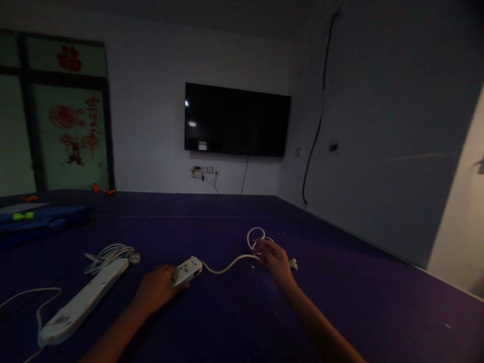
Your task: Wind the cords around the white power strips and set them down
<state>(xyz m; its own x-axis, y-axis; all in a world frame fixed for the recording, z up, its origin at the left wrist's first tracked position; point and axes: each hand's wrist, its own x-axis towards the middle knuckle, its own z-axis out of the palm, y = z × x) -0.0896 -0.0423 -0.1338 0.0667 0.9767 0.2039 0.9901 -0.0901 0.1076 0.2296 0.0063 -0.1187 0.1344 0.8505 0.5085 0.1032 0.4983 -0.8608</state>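
Observation:
My left hand (161,287) is closed around the near end of a short white power strip (188,270), whose sockets face up. From the strip's far end a white cord (223,271) curves right to my right hand (273,257), which pinches it between thumb and fingers. Beyond those fingers the cord makes a loop (255,229). A white plug (293,263) lies just right of my right wrist. To the left of my left hand rests a longer white power strip (85,302) with a bundled white cable (113,254) at its far end.
A dark purple surface (234,322) spreads under everything. Folded blue cloth (56,218) lies at the far left, with small orange objects (95,188) behind it. A television (236,121) hangs on the back wall above wall sockets (209,170). A black cable (314,141) runs down the right wall.

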